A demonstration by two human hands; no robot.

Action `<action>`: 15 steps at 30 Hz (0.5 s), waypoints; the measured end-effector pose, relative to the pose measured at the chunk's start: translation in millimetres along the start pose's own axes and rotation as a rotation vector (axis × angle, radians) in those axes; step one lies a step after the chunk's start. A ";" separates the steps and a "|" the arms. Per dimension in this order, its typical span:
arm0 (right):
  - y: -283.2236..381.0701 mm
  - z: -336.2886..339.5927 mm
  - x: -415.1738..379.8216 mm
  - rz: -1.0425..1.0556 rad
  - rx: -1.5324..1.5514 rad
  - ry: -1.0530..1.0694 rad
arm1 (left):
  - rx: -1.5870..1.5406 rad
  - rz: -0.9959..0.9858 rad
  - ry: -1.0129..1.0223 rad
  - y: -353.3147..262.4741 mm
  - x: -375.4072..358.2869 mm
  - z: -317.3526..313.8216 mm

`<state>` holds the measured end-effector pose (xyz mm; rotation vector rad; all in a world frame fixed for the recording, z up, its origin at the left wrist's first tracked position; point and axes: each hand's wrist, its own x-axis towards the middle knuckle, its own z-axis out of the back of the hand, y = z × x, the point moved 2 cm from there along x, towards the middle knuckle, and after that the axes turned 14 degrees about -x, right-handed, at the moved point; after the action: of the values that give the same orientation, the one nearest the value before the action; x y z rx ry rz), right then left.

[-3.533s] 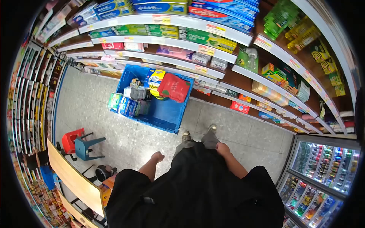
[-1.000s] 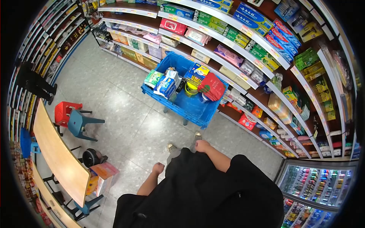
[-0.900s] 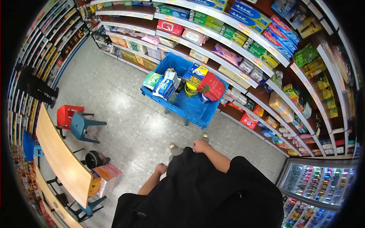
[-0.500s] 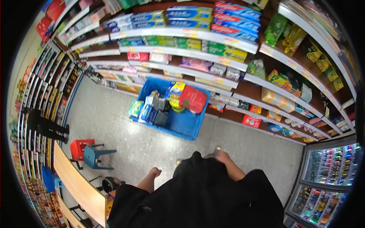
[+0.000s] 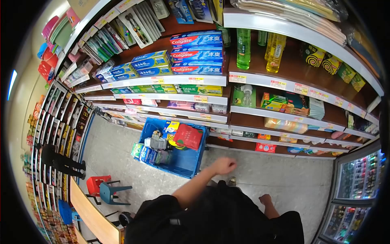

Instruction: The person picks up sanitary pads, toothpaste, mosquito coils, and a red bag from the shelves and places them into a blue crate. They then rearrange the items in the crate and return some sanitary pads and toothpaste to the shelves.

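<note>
My left hand (image 5: 224,166) is out in front of my body, just right of the blue crate (image 5: 188,176), over the grey floor. Its fingers are curled in, and nothing shows in them. On the right, my right hand (image 5: 265,199) hangs low beside my dark clothing, its fingers also curled with no object visible. The crate stands on the floor against the shelves and holds a red package (image 5: 188,137), a yellow and blue package (image 5: 172,127), blue packs (image 5: 147,155) and a green pack (image 5: 137,149).
Shelves ahead carry Colgate boxes (image 5: 197,53), a green bottle (image 5: 243,49) and a yellow bottle (image 5: 276,53). At left are a red stool (image 5: 97,185), a teal stool (image 5: 109,192), a wooden table (image 5: 91,211) and a person (image 5: 61,160). A glass-door fridge (image 5: 357,183) stands right.
My left hand has swung forward and right; my right hand has dropped back to the right. The view has tilted up, showing more of the upper shelves.
</note>
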<state>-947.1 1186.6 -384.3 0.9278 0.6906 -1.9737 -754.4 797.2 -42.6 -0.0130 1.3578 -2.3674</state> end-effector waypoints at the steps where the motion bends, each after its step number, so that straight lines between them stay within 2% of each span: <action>1: 0.0 3.5 0.8 0.013 -0.023 0.004 | 0.096 -0.036 0.031 -33.1 12.7 30.9; 3: -1.0 8.1 6.6 0.056 0.003 -0.026 | 0.095 -0.386 -0.206 -57.7 32.2 86.6; 5: 7.7 -14.2 37.2 0.124 -0.038 -0.064 | 0.104 -0.436 -0.421 -79.1 36.3 150.8; 6: 15.8 -12.2 43.1 0.163 0.090 -0.172 | 0.202 -0.531 -0.535 -91.1 34.2 187.2; 9: 50.6 62.5 4.8 0.063 0.389 -0.146 | 0.473 -0.520 -0.832 -107.0 18.3 287.3; 10: 59.3 62.6 15.9 0.076 0.462 -0.208 | 0.498 -0.532 -0.887 -116.9 9.6 318.6; 11: 63.8 47.3 46.5 0.176 0.417 -0.262 | 0.546 -0.499 -0.925 -120.8 0.2 347.9; 13: 71.3 52.6 69.3 0.201 0.515 -0.365 | 0.688 -0.402 -0.940 -133.3 -17.0 393.0; 15: 67.9 54.1 93.2 0.204 0.449 -0.392 | 0.753 -0.316 -0.927 -130.8 -27.5 428.5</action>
<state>-944.0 1070.6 -436.9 0.7898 -0.0719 -2.0751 -685.2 511.1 296.3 -1.0117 0.0209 -2.4243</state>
